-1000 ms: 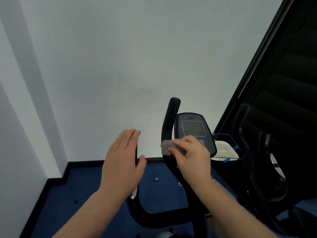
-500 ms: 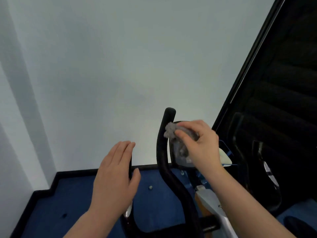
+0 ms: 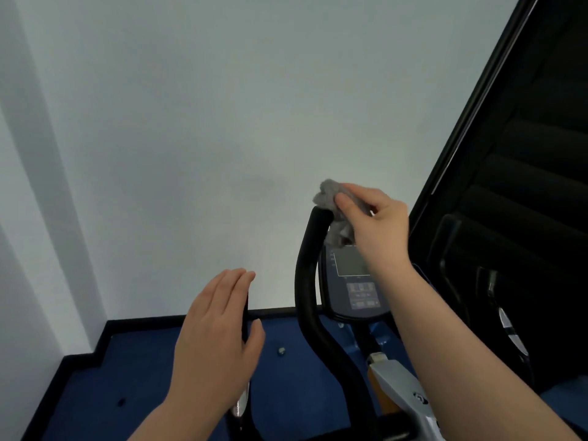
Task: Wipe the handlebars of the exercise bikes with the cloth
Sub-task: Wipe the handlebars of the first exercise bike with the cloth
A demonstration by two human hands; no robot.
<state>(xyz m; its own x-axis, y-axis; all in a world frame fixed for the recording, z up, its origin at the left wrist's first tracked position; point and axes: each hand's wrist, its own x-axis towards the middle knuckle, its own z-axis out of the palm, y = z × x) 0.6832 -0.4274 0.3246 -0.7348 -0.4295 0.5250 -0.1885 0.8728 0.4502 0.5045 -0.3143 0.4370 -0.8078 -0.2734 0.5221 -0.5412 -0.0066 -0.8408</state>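
A black exercise-bike handlebar [image 3: 307,281] curves upward in the middle of the view. My right hand [image 3: 375,227] grips a crumpled grey cloth [image 3: 334,205] and presses it over the bar's top end. The bike's other handlebar [image 3: 245,316] rises lower left; my left hand [image 3: 216,342] rests on it with straight fingers and the thumb on the far side, hiding most of it. A dark console [image 3: 353,281] with a screen and buttons sits right behind the right-hand bar, partly covered by my right wrist.
A pale wall [image 3: 222,122] fills the background, meeting blue carpet [image 3: 133,377] at a black skirting. A silver and blue bike frame [image 3: 397,389] runs below the console. Another dark machine [image 3: 496,281] stands at the right beside a black-framed panel.
My right hand has slid the cloth up the right-hand bar from its middle to its top end, uncovering the console. My left hand has stayed on the other bar.
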